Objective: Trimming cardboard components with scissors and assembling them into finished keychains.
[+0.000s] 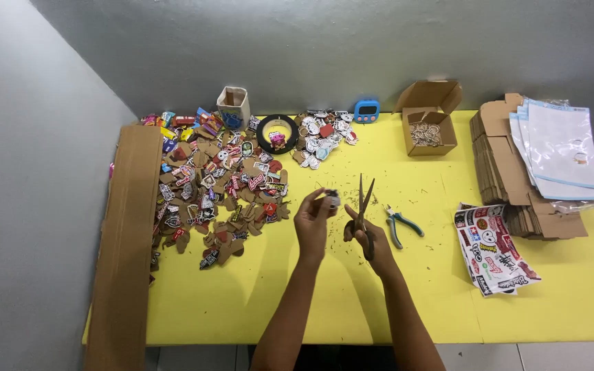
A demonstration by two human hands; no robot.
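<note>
My left hand (313,221) pinches a small grey-and-white piece (335,200) between its fingertips, raised over the yellow table (311,302). Just right of it, my right hand (364,235) grips a pair of scissors (364,199) by the handles, blades slightly apart and pointing up and away from me. The blade tips stand close beside the small piece without touching it. Both forearms reach in from the near edge.
Green-handled pliers (401,225) lie right of the scissors. A big heap of brown-backed stickers (214,185) covers the left side, with a tape roll (277,134), small cup (233,106) and blue timer (366,110) at the back. An open box of rings (429,124), flat cartons (510,165) and sticker sheets (493,247) sit right.
</note>
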